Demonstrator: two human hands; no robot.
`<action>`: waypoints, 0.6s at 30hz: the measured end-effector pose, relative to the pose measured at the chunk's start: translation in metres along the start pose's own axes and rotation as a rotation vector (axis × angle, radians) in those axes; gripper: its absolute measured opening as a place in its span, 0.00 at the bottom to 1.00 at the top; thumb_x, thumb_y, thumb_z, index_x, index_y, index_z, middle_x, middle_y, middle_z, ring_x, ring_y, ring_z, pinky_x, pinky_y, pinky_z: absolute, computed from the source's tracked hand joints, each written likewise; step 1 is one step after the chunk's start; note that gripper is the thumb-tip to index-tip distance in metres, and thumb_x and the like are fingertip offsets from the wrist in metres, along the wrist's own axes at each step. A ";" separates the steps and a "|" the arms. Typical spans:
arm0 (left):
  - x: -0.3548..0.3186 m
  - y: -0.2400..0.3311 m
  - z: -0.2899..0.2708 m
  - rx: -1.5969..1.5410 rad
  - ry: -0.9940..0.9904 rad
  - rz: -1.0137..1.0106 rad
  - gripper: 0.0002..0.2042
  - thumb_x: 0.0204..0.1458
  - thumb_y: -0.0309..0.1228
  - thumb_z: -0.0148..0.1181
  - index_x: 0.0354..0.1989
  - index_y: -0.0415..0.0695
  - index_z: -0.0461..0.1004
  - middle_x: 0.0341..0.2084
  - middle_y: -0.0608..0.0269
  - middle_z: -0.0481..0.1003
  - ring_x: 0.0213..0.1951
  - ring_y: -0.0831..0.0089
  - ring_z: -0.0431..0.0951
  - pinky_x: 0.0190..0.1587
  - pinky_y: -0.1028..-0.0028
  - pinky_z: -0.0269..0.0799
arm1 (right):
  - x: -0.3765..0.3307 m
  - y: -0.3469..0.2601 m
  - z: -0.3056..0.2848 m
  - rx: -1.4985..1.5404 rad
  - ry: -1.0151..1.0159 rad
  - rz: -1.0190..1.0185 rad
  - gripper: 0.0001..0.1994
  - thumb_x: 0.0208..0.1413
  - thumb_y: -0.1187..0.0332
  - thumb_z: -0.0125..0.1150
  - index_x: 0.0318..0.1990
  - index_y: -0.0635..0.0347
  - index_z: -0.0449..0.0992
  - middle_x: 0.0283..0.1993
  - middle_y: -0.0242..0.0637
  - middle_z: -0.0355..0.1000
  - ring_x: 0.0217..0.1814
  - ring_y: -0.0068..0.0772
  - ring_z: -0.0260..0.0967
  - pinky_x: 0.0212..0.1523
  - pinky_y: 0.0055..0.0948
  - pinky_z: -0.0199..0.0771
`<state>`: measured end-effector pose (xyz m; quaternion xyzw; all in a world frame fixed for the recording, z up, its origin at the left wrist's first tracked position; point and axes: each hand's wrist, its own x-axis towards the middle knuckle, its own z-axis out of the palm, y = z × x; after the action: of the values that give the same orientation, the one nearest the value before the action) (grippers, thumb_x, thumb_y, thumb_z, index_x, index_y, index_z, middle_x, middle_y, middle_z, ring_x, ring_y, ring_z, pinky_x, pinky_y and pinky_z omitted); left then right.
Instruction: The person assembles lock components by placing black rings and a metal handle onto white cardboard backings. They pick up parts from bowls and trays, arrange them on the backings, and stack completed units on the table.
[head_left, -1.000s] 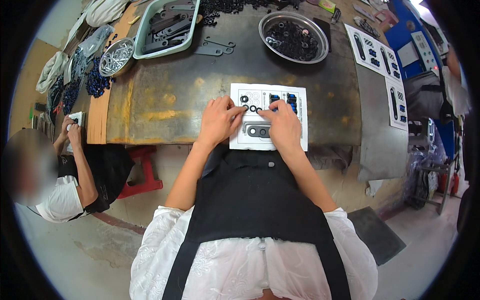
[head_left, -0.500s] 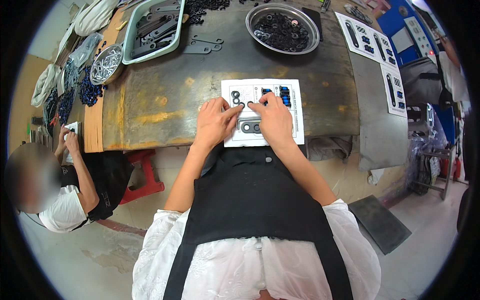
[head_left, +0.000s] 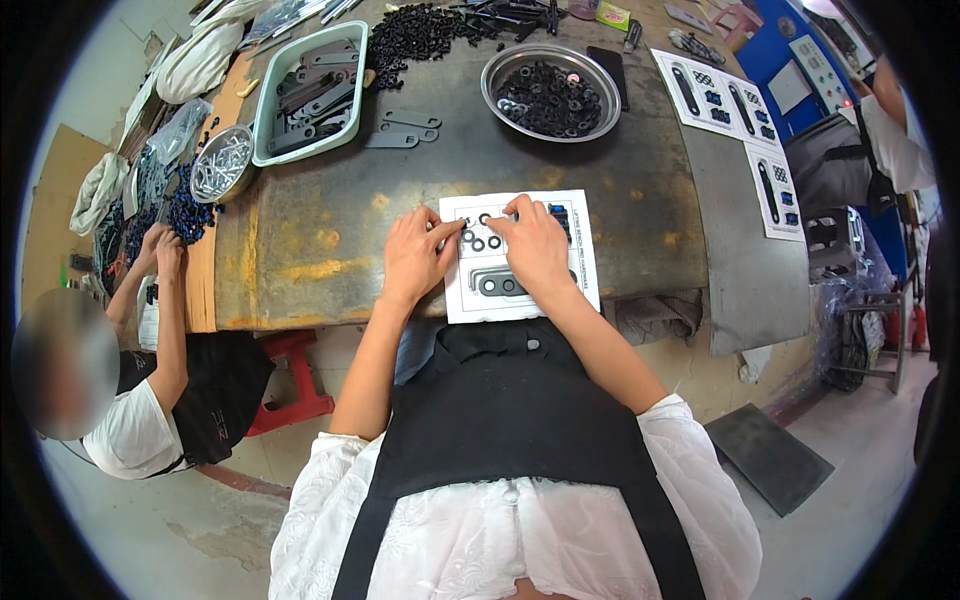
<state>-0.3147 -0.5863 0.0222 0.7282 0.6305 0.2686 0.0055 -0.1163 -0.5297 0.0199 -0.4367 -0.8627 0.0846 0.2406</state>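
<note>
A white printed card [head_left: 457, 305] lies at the table's near edge, in front of me. My left hand [head_left: 414, 258] is at its left side, fingers apart, one digit touching a small dark washer near the upper left. Above the card's middle is my right hand [head_left: 537, 248], a digit stretched to another black washer [head_left: 484, 218]. Between the hands lie several black washers [head_left: 478, 244]. A black flat bar with holes [head_left: 500, 286] sits on the lower part, partly under my right hand. Dark bolts with blue threads [head_left: 560, 215] show beyond that hand, partly hidden.
A steel bowl of black washers [head_left: 612, 116] stands ahead. Left are a pale green bin [head_left: 259, 140] of flat metal bars, loose bars [head_left: 400, 130] and a bowl of silver parts [head_left: 222, 168]. Laid-out cards [head_left: 773, 190] lie right. A co-worker [head_left: 135, 420] sits left.
The view has shifted, so the table sits lower in it. Both hands have moved toward the card's upper left, and more washers show between them. The co-worker's hands have moved.
</note>
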 end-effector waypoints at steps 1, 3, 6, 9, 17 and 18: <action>0.000 0.001 0.001 -0.013 0.006 0.002 0.11 0.51 0.31 0.64 0.43 0.54 0.85 0.32 0.64 0.71 0.37 0.64 0.73 0.41 0.67 0.67 | -0.002 0.000 0.000 -0.005 0.002 0.002 0.12 0.52 0.70 0.59 0.41 0.47 0.87 0.43 0.32 0.68 0.47 0.35 0.68 0.46 0.33 0.72; 0.005 0.002 0.004 -0.038 0.019 0.007 0.11 0.51 0.31 0.64 0.43 0.54 0.85 0.33 0.64 0.71 0.37 0.64 0.73 0.41 0.67 0.67 | -0.004 0.000 -0.001 0.012 0.017 0.007 0.12 0.52 0.70 0.59 0.41 0.47 0.86 0.43 0.33 0.68 0.46 0.35 0.69 0.46 0.33 0.72; 0.010 0.005 0.003 -0.030 0.035 0.012 0.10 0.51 0.31 0.64 0.41 0.54 0.85 0.33 0.64 0.71 0.36 0.63 0.73 0.41 0.67 0.67 | -0.006 -0.001 -0.002 0.038 0.034 0.006 0.12 0.53 0.70 0.59 0.41 0.48 0.86 0.42 0.33 0.68 0.45 0.36 0.69 0.45 0.34 0.72; 0.004 0.004 0.000 -0.019 0.000 0.014 0.09 0.50 0.31 0.64 0.40 0.52 0.85 0.33 0.62 0.72 0.38 0.62 0.73 0.41 0.65 0.67 | -0.006 -0.002 -0.003 0.061 0.013 0.003 0.11 0.53 0.70 0.59 0.40 0.49 0.86 0.42 0.34 0.69 0.46 0.37 0.69 0.44 0.35 0.72; -0.012 0.015 0.000 -0.043 0.026 0.044 0.09 0.50 0.30 0.65 0.39 0.54 0.85 0.32 0.66 0.71 0.37 0.64 0.73 0.41 0.65 0.67 | -0.010 -0.003 -0.005 0.043 0.003 0.025 0.15 0.52 0.73 0.58 0.44 0.48 0.86 0.44 0.34 0.68 0.46 0.36 0.68 0.45 0.33 0.72; -0.013 0.014 0.003 -0.054 0.041 0.035 0.09 0.50 0.30 0.65 0.40 0.54 0.85 0.32 0.66 0.71 0.37 0.64 0.73 0.41 0.65 0.67 | -0.010 -0.003 -0.004 0.038 -0.002 0.024 0.15 0.51 0.73 0.58 0.44 0.47 0.86 0.44 0.33 0.68 0.46 0.36 0.68 0.45 0.33 0.72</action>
<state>-0.3011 -0.5998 0.0194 0.7329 0.6102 0.3006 0.0074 -0.1116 -0.5393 0.0206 -0.4423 -0.8559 0.1043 0.2469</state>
